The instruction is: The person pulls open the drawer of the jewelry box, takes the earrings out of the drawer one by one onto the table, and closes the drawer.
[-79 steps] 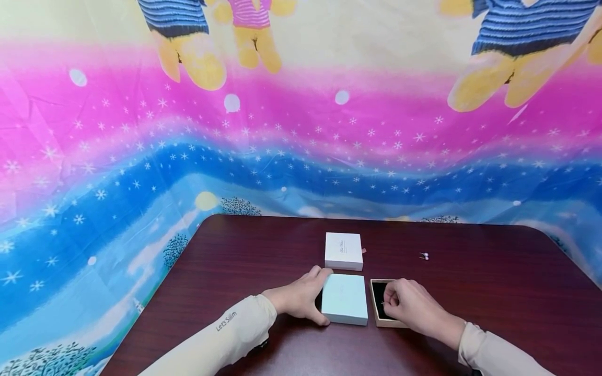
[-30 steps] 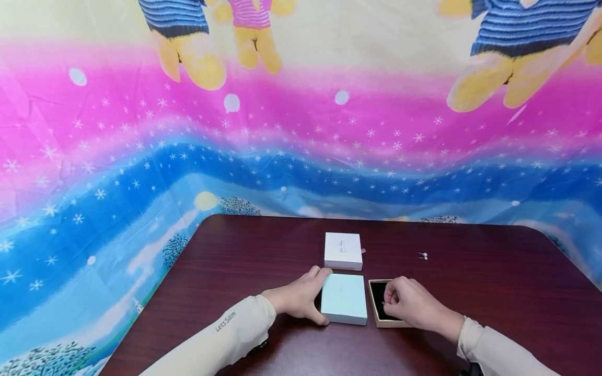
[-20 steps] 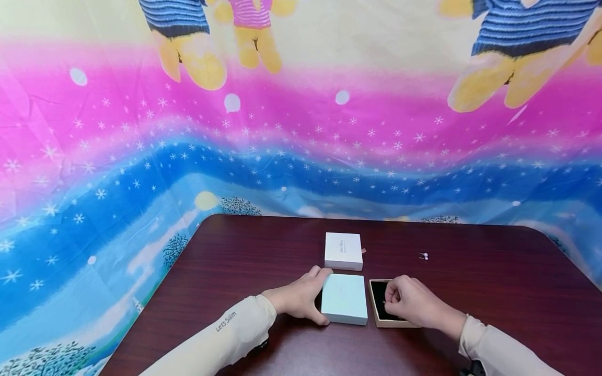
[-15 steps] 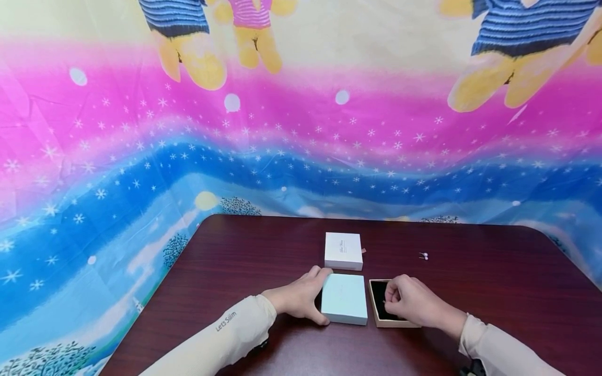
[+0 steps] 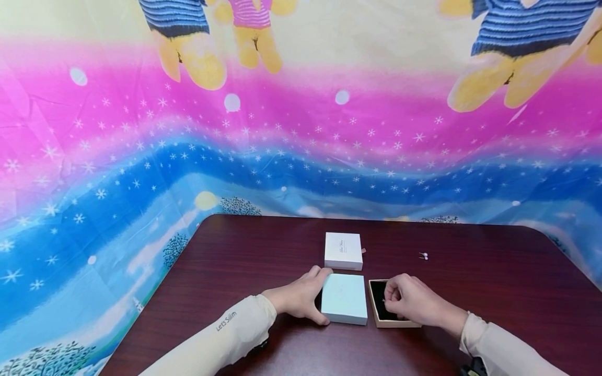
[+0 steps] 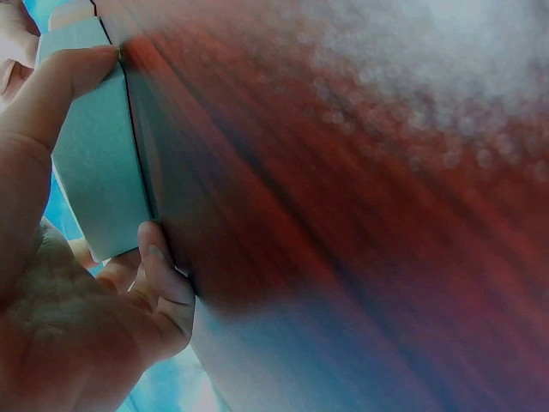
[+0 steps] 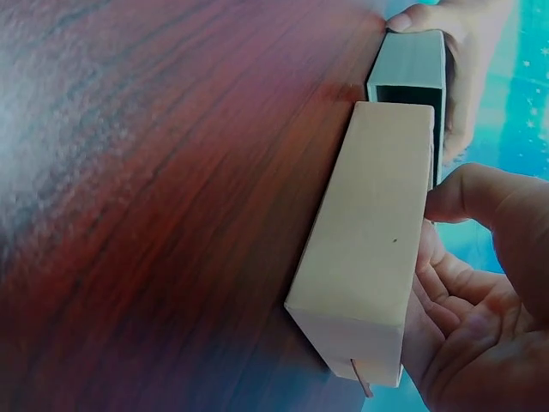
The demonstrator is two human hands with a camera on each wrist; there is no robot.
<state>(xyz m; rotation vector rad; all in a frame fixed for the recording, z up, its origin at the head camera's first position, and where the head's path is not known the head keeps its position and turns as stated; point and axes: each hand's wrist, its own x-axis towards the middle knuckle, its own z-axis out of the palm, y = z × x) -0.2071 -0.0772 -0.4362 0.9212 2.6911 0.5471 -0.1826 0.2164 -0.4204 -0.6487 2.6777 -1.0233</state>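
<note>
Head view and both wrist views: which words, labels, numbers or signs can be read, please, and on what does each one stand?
"Let's", then perhaps "Slim", middle letters unclear: on the left sleeve.
Dark script on the white box: too small to read.
Possible faint print on the pale green box: unreadable.
Wrist views: no text.

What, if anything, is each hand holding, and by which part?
Left hand grips the mint box sleeve by its left end; what the right hand holds, if anything, cannot be told.
</note>
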